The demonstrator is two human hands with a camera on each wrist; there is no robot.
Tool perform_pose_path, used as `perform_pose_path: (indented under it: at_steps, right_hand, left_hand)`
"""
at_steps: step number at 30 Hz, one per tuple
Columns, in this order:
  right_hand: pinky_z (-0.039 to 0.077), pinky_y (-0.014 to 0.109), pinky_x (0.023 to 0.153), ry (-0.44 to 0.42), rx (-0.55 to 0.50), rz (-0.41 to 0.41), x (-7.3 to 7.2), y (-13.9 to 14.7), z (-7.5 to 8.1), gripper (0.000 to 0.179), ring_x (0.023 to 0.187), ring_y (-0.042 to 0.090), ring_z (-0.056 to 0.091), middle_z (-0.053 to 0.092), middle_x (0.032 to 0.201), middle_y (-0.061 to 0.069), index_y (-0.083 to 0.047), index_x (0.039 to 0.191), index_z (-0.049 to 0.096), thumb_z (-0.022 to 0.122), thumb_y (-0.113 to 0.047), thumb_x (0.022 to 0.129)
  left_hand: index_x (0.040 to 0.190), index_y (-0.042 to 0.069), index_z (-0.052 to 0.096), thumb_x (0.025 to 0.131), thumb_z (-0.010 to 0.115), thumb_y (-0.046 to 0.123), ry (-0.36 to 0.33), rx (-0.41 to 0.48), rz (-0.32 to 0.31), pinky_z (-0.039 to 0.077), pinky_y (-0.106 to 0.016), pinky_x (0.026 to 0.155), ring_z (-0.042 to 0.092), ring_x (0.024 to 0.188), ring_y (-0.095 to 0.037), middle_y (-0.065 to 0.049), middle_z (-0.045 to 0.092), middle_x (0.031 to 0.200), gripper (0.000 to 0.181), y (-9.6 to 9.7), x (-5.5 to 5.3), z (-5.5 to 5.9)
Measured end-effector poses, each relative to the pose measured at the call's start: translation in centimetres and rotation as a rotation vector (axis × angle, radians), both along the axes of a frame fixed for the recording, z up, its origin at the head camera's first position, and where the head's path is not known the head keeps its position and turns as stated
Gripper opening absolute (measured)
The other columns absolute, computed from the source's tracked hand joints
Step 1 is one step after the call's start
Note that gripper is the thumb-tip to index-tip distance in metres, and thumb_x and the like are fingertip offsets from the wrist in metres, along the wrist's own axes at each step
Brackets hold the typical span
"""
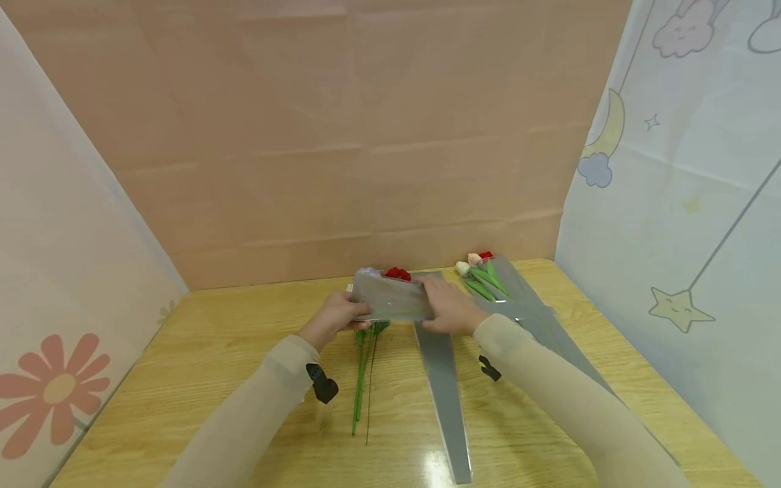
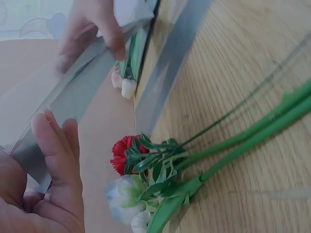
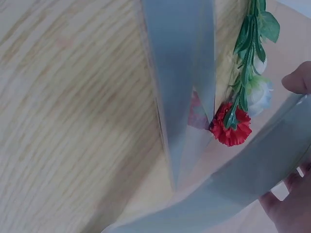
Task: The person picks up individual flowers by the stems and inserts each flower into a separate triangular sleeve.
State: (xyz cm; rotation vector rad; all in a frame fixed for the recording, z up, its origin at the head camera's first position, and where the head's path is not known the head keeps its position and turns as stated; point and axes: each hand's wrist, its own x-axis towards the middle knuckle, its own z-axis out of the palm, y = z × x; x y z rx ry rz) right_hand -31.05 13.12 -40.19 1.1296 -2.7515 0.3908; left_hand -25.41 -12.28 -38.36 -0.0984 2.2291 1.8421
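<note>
Both hands hold a grey translucent plastic wrapper [image 1: 393, 301] stretched between them above the table. My left hand [image 1: 335, 317] grips its left end, with the thumb on the near side; the left wrist view shows the wrapper's end between thumb and fingers. At the other end, my right hand [image 1: 450, 306] holds the wrapper near its upper corner. Behind and below it lie a red carnation [image 2: 127, 154] and a pale blue-white flower [image 2: 124, 199], their green stems [image 1: 360, 386] pointing toward me. In the head view the wrapper hides part of these flowers.
A second grey tapered wrapper [image 1: 444, 400] lies flat on the wooden table [image 1: 232, 359], right of the stems. Farther right are white, pink and red flowers [image 1: 482, 271] with green leaves, in a long grey wrapper [image 1: 570, 346]. Fabric walls [image 1: 366, 135] enclose the back and sides.
</note>
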Motion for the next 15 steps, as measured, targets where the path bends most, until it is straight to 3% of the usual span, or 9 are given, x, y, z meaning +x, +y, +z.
perform_pose_path:
  at_steps: [4,15]
  right_hand:
    - [0.04,0.051,0.103,-0.03,0.008,0.011,-0.04,0.29,0.32,0.079,0.122,0.026,0.05,0.048,0.135,0.011,-0.005,0.142,0.035,0.078,-0.028,0.08]
    - [0.046,0.044,0.1,-0.059,0.049,0.025,0.2,0.4,0.63,0.063,0.12,0.027,0.056,0.055,0.133,0.013,-0.003,0.137,0.043,0.073,-0.027,0.087]
  left_hand:
    - [0.126,-0.011,0.051,0.095,0.059,0.007,0.012,-0.024,0.002,0.055,-0.019,0.06,0.065,0.061,-0.007,-0.022,0.066,0.1,0.037,-0.05,-0.02,-0.02]
    - [0.116,-0.01,0.058,0.093,0.062,0.009,-0.015,-0.019,0.013,0.056,-0.023,0.06,0.065,0.059,-0.009,-0.021,0.069,0.091,0.03,-0.22,-0.3,-0.29]
